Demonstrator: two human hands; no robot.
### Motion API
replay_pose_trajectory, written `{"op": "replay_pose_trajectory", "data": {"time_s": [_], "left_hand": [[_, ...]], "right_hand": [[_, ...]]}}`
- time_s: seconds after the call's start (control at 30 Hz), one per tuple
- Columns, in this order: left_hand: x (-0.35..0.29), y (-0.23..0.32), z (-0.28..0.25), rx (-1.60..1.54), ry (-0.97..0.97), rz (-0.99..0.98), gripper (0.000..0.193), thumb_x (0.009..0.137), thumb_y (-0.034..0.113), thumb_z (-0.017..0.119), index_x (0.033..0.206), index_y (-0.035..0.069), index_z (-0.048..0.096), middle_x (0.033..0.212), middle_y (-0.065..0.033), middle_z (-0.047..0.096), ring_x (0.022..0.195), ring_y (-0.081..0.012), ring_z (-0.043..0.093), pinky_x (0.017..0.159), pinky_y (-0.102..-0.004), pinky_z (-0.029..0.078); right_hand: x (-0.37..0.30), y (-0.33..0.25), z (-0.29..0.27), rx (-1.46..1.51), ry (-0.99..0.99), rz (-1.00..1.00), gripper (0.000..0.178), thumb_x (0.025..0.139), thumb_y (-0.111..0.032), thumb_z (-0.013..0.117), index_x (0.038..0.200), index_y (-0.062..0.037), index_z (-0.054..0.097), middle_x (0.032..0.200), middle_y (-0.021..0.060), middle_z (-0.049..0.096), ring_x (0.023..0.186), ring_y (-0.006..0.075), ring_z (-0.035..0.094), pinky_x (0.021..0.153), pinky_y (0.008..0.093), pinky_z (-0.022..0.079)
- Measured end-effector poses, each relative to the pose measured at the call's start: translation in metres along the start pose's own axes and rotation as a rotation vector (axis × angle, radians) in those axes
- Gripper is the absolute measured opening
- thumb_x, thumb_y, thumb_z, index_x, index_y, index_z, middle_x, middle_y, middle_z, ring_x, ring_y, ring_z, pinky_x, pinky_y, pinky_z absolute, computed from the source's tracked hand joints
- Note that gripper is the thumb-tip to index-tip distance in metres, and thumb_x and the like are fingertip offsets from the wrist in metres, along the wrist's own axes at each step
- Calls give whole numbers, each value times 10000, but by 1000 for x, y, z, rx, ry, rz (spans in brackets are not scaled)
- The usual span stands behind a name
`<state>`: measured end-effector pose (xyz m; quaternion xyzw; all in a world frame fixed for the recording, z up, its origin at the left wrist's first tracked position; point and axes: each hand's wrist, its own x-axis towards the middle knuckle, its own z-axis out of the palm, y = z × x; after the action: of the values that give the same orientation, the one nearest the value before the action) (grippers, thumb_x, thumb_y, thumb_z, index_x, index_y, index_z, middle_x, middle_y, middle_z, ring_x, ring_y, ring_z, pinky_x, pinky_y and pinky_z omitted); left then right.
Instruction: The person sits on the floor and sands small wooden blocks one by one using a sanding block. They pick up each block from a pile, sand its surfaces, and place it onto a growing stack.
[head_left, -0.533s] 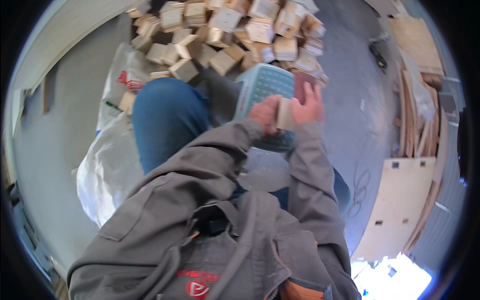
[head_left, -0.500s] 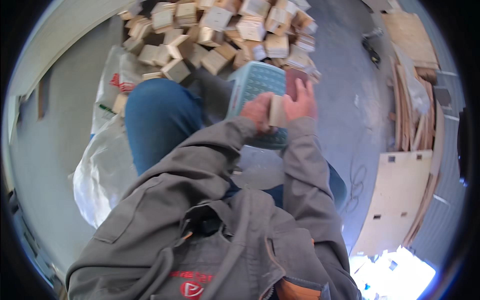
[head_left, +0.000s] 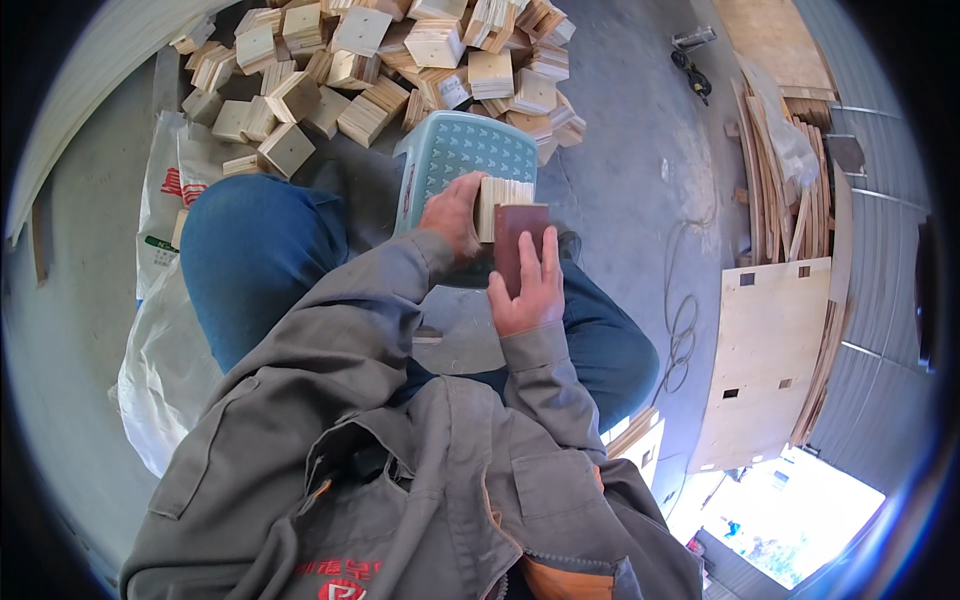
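A light blue plastic stool with a patterned top stands between my knees. My left hand is closed round the left side of a layered plywood block, holding it over the stool with its striped edge up. My right hand grips a reddish-brown sanding block, fingers on its face and thumb at its left edge. The sanding block overlaps the plywood block's near right part; whether they are pressed together is hard to tell.
Beyond the stool lies a heap of plywood blocks. A white plastic sack is by my left knee. To the right are a looped cable, stacked boards, a plywood panel with square holes and a black-corded tool.
The sanding block has come from the plywood block's far right side to its near right. My right hand has drawn nearer to me. The plywood block now shows its striped edge.
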<state>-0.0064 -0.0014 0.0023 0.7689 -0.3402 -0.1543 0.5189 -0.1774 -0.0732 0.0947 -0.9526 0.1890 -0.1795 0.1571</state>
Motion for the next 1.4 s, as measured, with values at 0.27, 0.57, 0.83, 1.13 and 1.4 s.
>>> {"op": "replay_pose_trajectory", "data": {"time_s": [0.27,0.57,0.83,1.13,1.4], "left_hand": [[2,8,-9,1,-80,-56,1050,617,297,972,1496,114,428,1410,-182,591,1300,-416,591,1102,-490,486],[0,-6,-2,31,1,0,979,678,349,922,1495,124,432,1427,-181,579,1320,-394,582,1101,-495,464],[1,-9,3,-29,-29,-10,918,735,365,916,1488,125,448,1428,-196,584,1334,-403,574,1110,-491,463],[3,3,1,37,-61,-40,1050,651,381,950,1517,112,421,1456,-173,572,1354,-383,558,1115,-496,449],[3,-15,10,37,-16,32,972,723,386,911,1514,112,420,1448,-188,574,1363,-386,556,1116,-504,447]], "right_hand": [[138,39,34,-80,-56,252,681,861,-258,747,1504,-100,585,1625,267,425,1410,447,518,1165,495,457],[35,9,13,-29,-18,39,706,858,-184,767,1506,-15,543,1625,320,378,1422,499,477,1152,540,448],[0,-1,8,-37,7,-61,740,835,-176,788,1518,-37,539,1620,325,387,1430,495,481,1152,534,448],[127,23,42,-151,-19,152,694,848,-268,757,1500,-103,588,1621,246,426,1409,449,501,1173,520,426],[24,-10,14,-155,-28,2,713,827,-244,779,1500,-107,589,1647,233,400,1323,445,504,1104,540,434]]}}
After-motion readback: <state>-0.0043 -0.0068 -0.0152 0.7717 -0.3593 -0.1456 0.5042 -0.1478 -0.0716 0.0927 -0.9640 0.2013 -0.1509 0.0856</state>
